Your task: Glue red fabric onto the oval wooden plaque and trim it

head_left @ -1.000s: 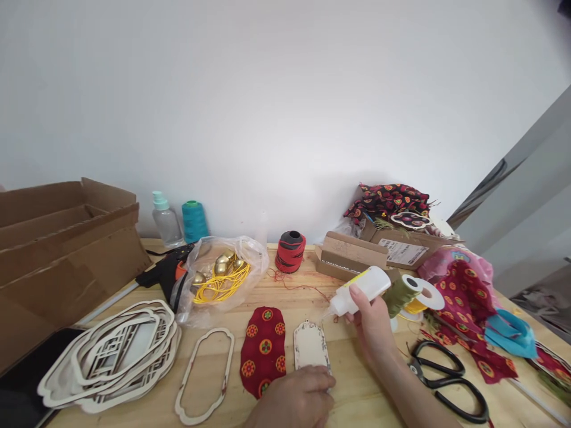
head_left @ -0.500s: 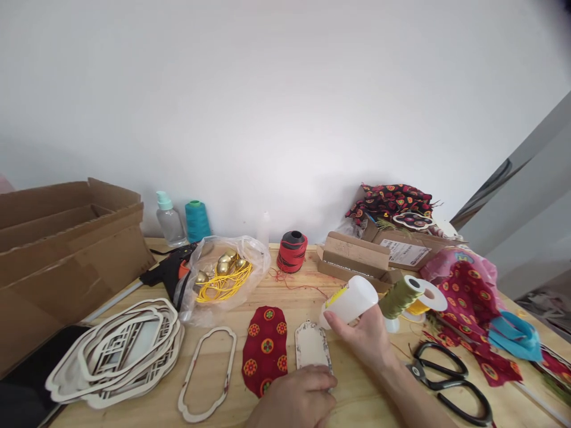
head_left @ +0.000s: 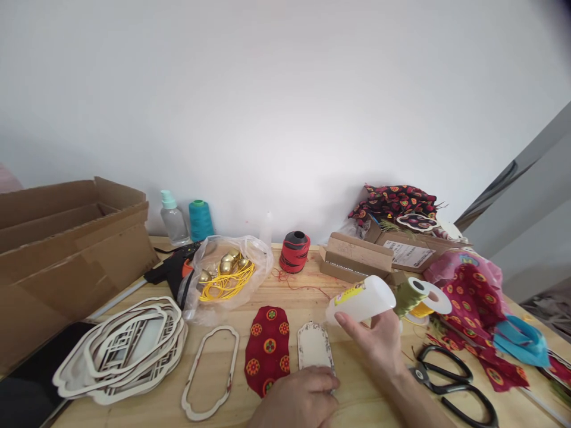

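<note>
White translucent plastic bottle (head_left: 366, 297), smooth, tilted, gripped in my right hand (head_left: 378, 343), fingers closed round it, over worktop (head_left: 354, 395) of pale grained wood, just right of flat pale panel (head_left: 313, 346) with scalloped top, mottled edges. Left hand (head_left: 303, 397) laid across panel's lower end, covering it; whether fingers pinch it, cannot tell. Nozzle hidden. Beside panel, red floral cloth (head_left: 267, 353), wavy-edged. Scissors' (head_left: 419, 374) blades behind my forearm (head_left: 408, 397). Yellow bottle label (head_left: 350, 292), print unreadable; likewise white sticker (head_left: 407, 254) on cardboard box (head_left: 429, 260).
</note>
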`<state>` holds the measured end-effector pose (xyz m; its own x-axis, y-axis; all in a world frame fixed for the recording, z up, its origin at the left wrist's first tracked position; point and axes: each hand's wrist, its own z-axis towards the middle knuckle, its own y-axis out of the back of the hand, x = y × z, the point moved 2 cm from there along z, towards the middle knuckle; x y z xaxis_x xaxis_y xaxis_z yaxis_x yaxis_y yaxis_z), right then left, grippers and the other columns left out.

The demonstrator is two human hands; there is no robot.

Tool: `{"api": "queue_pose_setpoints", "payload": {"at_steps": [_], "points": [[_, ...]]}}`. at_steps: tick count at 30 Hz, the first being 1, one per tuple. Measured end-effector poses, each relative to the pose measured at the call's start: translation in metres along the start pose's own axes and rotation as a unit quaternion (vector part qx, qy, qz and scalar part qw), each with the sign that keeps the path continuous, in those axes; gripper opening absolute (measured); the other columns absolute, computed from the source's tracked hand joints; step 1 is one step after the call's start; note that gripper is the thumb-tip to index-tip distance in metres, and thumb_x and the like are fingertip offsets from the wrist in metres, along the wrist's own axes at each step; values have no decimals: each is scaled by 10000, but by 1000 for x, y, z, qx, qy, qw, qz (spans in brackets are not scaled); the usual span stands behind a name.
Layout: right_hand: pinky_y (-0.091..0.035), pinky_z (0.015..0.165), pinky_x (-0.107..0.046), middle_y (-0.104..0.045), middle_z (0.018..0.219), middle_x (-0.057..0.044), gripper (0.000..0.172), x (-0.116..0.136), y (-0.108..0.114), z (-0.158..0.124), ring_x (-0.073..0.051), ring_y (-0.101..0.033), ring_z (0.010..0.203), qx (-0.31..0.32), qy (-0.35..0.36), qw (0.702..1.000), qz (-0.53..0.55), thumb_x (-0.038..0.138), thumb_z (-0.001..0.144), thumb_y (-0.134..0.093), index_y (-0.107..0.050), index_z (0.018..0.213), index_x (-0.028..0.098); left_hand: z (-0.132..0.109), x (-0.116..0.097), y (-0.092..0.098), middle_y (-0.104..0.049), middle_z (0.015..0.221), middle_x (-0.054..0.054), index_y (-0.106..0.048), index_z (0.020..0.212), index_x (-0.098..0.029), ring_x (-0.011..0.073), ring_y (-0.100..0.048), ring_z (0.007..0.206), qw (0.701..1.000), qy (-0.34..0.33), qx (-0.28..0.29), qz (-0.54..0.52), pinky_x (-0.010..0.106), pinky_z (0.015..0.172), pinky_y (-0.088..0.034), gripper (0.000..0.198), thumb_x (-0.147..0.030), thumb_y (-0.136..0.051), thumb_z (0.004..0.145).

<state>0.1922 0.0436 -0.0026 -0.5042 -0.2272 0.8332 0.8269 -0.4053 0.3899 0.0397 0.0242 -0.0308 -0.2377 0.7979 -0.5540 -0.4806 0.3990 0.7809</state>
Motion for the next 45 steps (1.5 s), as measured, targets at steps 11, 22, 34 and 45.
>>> {"api": "queue_pose_setpoints", "payload": {"at_steps": [11,22,34,45], "points": [[-507,630,-382,-682,734,-92,282,-7,-1,-1,-252,-626,678,16,7,998,-55,396,629,-675,-613,750,148,1,1,-2,-701,958,85,-676,798,-120,148,-604,964,1000,-5,-4,4,148,824,-445,128,-67,-574,741],[-516,599,-362,-681,728,-70,256,-8,-1,1,-238,-630,649,4,21,997,-74,380,638,-653,-612,766,162,0,2,-4,-693,986,72,-671,810,-146,141,-590,987,1000,9,10,7,167,836,-441,134,-87,-561,760],[-516,640,-367,-695,754,-92,266,-8,-1,7,-260,-644,696,74,-25,995,-62,394,644,-642,-613,740,148,-1,4,-8,-697,963,65,-667,811,-141,129,-601,965,1000,-13,-6,14,145,829,-443,155,-85,-526,778],[-511,688,-367,-689,787,-75,219,-9,-2,6,-244,-639,740,81,-12,994,-68,324,642,-652,-603,774,156,-7,5,0,-704,969,62,-657,894,-145,164,-611,961,989,-42,-98,104,220,836,-471,199,-114,-497,779]]}}
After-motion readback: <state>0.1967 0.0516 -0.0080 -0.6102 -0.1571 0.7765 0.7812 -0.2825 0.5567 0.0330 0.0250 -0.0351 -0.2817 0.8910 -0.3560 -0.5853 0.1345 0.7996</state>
